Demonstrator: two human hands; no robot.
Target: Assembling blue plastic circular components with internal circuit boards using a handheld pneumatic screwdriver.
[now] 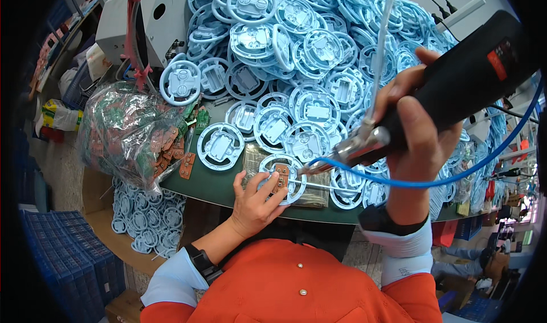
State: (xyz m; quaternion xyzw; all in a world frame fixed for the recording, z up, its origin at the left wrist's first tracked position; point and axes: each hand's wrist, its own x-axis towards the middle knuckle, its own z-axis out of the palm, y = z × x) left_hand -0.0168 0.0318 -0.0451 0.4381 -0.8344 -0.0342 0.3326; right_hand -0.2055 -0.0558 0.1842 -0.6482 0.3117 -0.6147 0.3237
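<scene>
Near the table's front edge lies a light-blue plastic toy steering wheel part [296, 193], with a small brown circuit board [280, 178] in its middle. My left hand [256, 204] grips this part, its fingertips pressing at the board. Wrapped round a black power screwdriver [464, 72] is my right hand [419, 121], to the right and above. The driver's metal nose slants down to the left, and its tip is beside the board; whether it touches a screw I cannot tell. Beneath the part is a flat, yellowish block or fixture [316, 196].
A large heap of light-blue wheel parts [319, 46] covers the back of the green table [199, 189]. On the left sits a clear bag of circuit boards [122, 135], below a grey machine [154, 15]. A blue hose [456, 175] curves across the right side. More wheels fill a box [148, 217] below.
</scene>
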